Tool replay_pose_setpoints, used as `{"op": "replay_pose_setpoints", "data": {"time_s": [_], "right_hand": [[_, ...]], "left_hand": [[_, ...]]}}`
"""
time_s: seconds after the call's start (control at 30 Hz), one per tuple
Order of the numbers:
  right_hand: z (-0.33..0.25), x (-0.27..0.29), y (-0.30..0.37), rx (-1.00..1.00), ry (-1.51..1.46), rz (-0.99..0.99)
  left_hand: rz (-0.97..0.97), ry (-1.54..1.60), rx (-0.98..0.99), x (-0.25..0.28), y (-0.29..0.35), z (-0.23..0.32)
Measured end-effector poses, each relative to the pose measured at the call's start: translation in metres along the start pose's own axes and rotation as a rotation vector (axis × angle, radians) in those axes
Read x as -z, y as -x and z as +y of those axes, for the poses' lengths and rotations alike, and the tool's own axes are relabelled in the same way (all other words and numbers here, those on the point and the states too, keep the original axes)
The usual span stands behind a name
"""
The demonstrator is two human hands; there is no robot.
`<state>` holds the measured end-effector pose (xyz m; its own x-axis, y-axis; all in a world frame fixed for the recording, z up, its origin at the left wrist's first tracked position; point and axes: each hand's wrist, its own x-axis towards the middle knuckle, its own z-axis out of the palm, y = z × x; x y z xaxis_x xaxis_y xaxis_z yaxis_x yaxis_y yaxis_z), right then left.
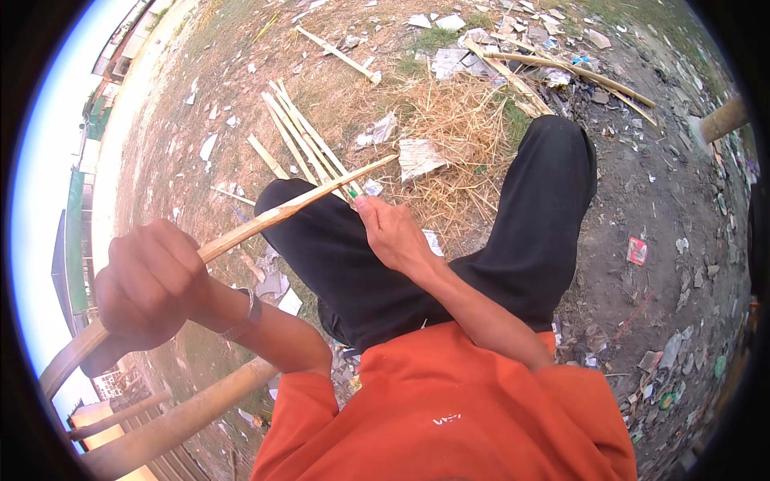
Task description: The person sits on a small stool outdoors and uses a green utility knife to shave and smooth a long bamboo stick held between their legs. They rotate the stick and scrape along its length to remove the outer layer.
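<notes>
A long, pale, split bamboo stick (pixel 281 210) slants from the lower left up to the middle, over my left thigh. My left hand (pixel 152 280) is wrapped in a fist round its thicker lower part, and a band sits on that wrist. Just below the stick's far half, over my lap, my right hand (pixel 395 234) is closed with the thumb forward. A small green bit shows at its thumb tip; what the fingers hold is hidden. Beyond my left knee, several bamboo strips (pixel 303 132) lie side by side, their near ends running behind the stick towards my right hand.
Dry straw (pixel 457 120) lies between my knees, with a torn pale scrap (pixel 419 159) on it. More bamboo pieces (pixel 561 66) rest at the far right. Thick poles (pixel 184 409) cross the lower left, and another pole (pixel 724 120) stands at right. Litter covers the dirt ground.
</notes>
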<state>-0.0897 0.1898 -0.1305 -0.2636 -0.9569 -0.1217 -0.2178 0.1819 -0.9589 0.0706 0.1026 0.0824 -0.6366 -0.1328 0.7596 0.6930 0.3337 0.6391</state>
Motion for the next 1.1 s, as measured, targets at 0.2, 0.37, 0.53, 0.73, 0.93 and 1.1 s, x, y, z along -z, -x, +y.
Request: {"op": "replay_pose_setpoints", "data": {"time_s": [0.2, 0.37, 0.53, 0.73, 0.93, 1.1], "right_hand": [[0.039, -0.015, -0.01, 0.114, 0.193, 0.189], [0.037, -0.027, -0.013, 0.121, 0.208, 0.228], [0.032, -0.016, -0.02, 0.126, 0.301, 0.264], [0.049, -0.023, -0.017, 0.182, 0.336, 0.274], [0.053, -0.031, -0.017, 0.187, 0.421, 0.303], [0.089, -0.007, -0.031, -0.054, -0.265, -0.074]], "left_hand": [[-0.141, 0.094, -0.039, -0.002, -0.023, -0.011], [-0.021, 0.016, -0.034, 0.004, -0.012, -0.004], [-0.181, 0.102, 0.024, 0.018, -0.014, -0.007], [0.191, -0.015, -0.039, 0.005, -0.003, -0.005], [0.187, 0.057, -0.017, 0.0, -0.015, -0.007], [-0.101, 0.17, 0.066, -0.01, -0.043, -0.018]]}}
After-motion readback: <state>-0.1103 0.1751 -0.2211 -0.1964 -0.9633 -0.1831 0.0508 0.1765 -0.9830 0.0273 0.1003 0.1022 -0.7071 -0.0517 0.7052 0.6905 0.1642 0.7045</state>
